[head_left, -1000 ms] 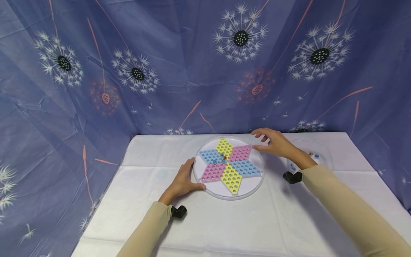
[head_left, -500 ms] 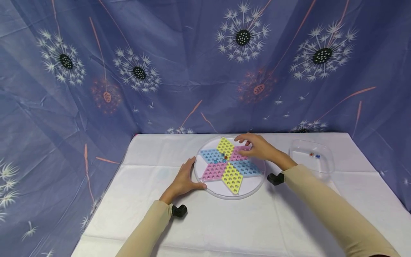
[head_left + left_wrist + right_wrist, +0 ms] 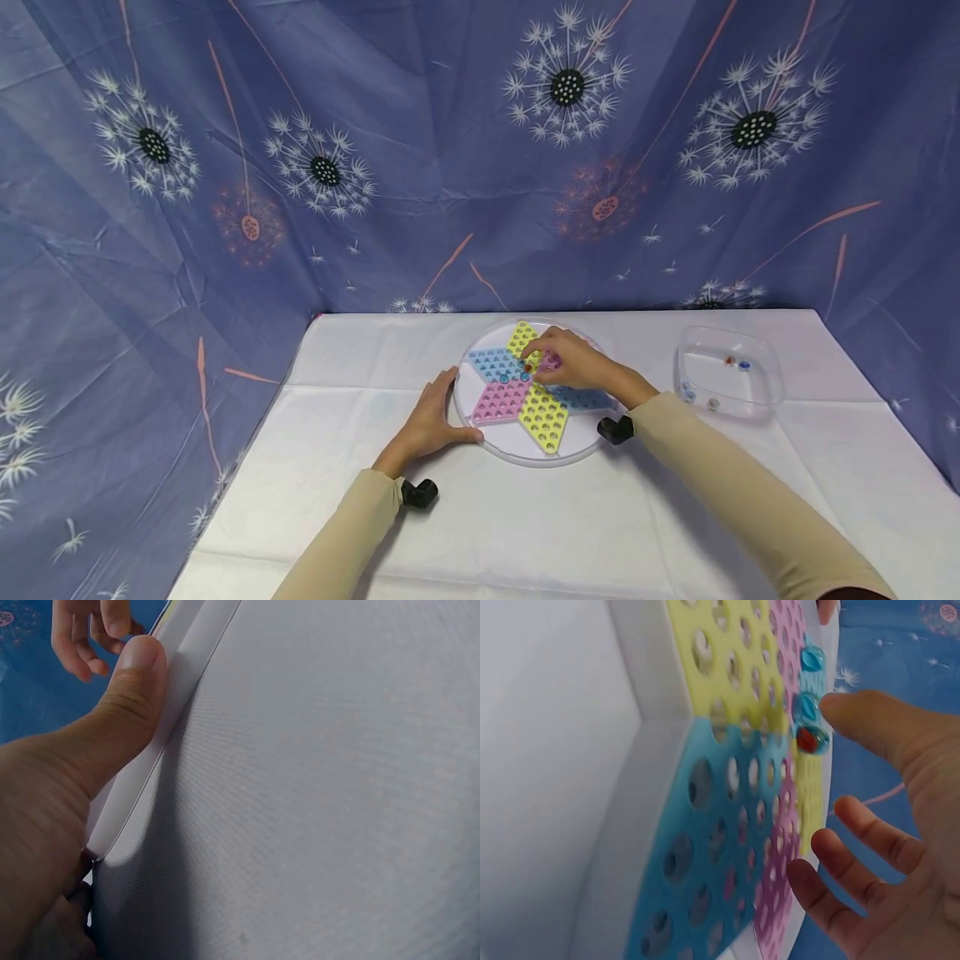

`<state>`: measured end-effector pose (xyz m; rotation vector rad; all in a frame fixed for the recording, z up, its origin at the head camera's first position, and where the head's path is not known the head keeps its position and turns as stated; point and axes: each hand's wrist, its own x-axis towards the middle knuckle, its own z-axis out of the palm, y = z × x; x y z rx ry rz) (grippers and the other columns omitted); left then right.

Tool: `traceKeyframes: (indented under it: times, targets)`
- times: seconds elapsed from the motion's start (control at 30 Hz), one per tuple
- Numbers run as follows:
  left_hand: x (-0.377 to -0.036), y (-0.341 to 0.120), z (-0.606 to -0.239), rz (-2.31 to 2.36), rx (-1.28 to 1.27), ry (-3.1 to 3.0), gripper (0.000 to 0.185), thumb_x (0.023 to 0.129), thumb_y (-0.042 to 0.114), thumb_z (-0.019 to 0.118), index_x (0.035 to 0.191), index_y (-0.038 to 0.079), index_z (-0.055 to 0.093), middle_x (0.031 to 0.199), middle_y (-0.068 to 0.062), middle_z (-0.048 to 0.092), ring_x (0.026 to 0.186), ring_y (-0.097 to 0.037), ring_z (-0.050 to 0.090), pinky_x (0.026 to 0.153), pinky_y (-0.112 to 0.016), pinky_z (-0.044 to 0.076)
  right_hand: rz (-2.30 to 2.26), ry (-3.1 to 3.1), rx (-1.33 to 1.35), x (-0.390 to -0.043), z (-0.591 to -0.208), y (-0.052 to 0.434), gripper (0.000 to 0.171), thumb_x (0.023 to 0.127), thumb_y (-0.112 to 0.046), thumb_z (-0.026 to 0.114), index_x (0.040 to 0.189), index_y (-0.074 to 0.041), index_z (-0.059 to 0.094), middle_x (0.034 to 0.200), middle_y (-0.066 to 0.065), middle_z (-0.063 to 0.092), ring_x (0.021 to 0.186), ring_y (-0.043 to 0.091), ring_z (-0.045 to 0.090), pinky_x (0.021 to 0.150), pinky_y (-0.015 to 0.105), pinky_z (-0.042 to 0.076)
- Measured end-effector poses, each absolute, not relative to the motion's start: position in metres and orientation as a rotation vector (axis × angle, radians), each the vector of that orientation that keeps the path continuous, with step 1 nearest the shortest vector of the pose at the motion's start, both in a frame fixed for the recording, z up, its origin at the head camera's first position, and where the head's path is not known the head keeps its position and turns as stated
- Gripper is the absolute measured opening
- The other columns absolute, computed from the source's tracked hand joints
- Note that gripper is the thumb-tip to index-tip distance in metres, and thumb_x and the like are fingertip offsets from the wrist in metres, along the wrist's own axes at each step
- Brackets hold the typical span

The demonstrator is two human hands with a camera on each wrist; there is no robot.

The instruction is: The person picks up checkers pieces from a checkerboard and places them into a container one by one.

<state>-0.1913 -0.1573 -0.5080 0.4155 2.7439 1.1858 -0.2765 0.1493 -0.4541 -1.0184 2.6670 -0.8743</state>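
A round Chinese checkers board (image 3: 487, 438) carries yellow, pink and blue holed diamonds that form a star. My left hand (image 3: 431, 417) rests against its left rim, fingers and thumb spread; in the left wrist view the straight thumb (image 3: 131, 697) lies along the white rim. My right hand (image 3: 573, 358) reaches over the board's centre. Its thumb and index finger are apart, on either side of a red marble (image 3: 810, 739). Beside that sit blue marbles (image 3: 812, 658). The right thumb's tip comes close to one marble; whether it touches cannot be told. The right index finger is hidden in the right wrist view.
A clear plastic box (image 3: 772, 400) with several marbles stands on the white tablecloth (image 3: 570, 533), right of the board. A blue dandelion-print curtain (image 3: 420, 167) hangs behind the table.
My right hand has moved left and slightly down from the board's right rim to the marbles at its centre. The clear box has come into full view. The left hand has stayed put.
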Motion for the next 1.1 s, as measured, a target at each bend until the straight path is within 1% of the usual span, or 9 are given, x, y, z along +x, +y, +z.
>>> traceKeyframes:
  times: [0.07, 0.17, 0.3, 0.53, 0.73, 0.9, 1.1]
  targets:
    - [-0.191, -0.157, -0.508, 1.187, 0.410, 2.744, 0.129, 0.065, 0.042, 0.098, 0.164, 0.008, 0.022, 0.169, -0.013, 0.023, 0.157, -0.033, 0.012, 0.128, -0.049, 0.011, -0.869, 2.653, -1.014, -0.275, -0.456, 0.146, 0.036, 0.090, -0.017, 0.080, 0.126, -0.017, 0.073, 0.124, 0.016, 0.059, 0.111, 0.034, 0.053, 0.093, 0.051, 0.047]
    - [-0.191, -0.158, -0.509, 1.190, 0.410, 2.744, 0.129, 0.065, 0.043, 0.098, 0.164, 0.008, 0.022, 0.169, -0.012, 0.024, 0.157, -0.033, 0.012, 0.128, -0.049, 0.013, -0.868, 2.647, -1.007, -0.273, -0.457, 0.142, 0.033, 0.090, -0.013, 0.078, 0.122, -0.016, 0.075, 0.123, 0.015, 0.058, 0.111, 0.034, 0.051, 0.094, 0.051, 0.045]
    - [-0.191, -0.158, -0.509, 1.194, 0.416, 2.742, 0.129, 0.066, 0.043, 0.097, 0.164, 0.007, 0.022, 0.169, -0.012, 0.025, 0.157, -0.033, 0.013, 0.128, -0.049, 0.011, -0.837, 2.674, -1.000, -0.273, -0.460, 0.138, 0.030, 0.090, -0.012, 0.078, 0.119, -0.018, 0.076, 0.123, 0.011, 0.058, 0.114, 0.032, 0.050, 0.100, 0.053, 0.045]
    - [-0.192, -0.158, -0.509, 1.192, 0.415, 2.741, 0.129, 0.066, 0.042, 0.097, 0.164, 0.007, 0.022, 0.169, -0.012, 0.024, 0.157, -0.032, 0.013, 0.128, -0.048, 0.011, -0.814, 2.679, -1.039, -0.275, -0.463, 0.134, 0.023, 0.090, -0.012, 0.079, 0.113, -0.018, 0.078, 0.116, 0.009, 0.061, 0.110, 0.031, 0.051, 0.096, 0.053, 0.045]
    - [-0.192, -0.158, -0.507, 1.198, 0.436, 2.740, 0.128, 0.066, 0.041, 0.097, 0.164, 0.006, 0.022, 0.169, -0.014, 0.023, 0.157, -0.033, 0.012, 0.129, -0.047, 0.008, -0.807, 2.681, -1.012, -0.275, -0.463, 0.131, 0.020, 0.090, -0.012, 0.079, 0.109, -0.017, 0.079, 0.113, 0.005, 0.064, 0.112, 0.030, 0.049, 0.099, 0.052, 0.043]
    - [-0.191, -0.157, -0.505, 1.205, 0.434, 2.736, 0.128, 0.066, 0.040, 0.098, 0.164, 0.006, 0.022, 0.169, -0.014, 0.023, 0.157, -0.033, 0.012, 0.129, -0.047, 0.007, -0.813, 2.684, -1.021, -0.275, -0.463, 0.131, 0.018, 0.089, -0.011, 0.078, 0.107, -0.015, 0.079, 0.112, 0.006, 0.065, 0.111, 0.030, 0.049, 0.099, 0.053, 0.042]
    - [-0.192, -0.157, -0.507, 1.196, 0.417, 2.735, 0.128, 0.066, 0.040, 0.098, 0.164, 0.007, 0.021, 0.169, -0.013, 0.022, 0.157, -0.031, 0.012, 0.129, -0.046, 0.007, -0.816, 2.683, -1.019, -0.275, -0.464, 0.130, 0.018, 0.089, -0.011, 0.078, 0.106, -0.016, 0.079, 0.111, 0.006, 0.065, 0.110, 0.030, 0.049, 0.097, 0.052, 0.042]
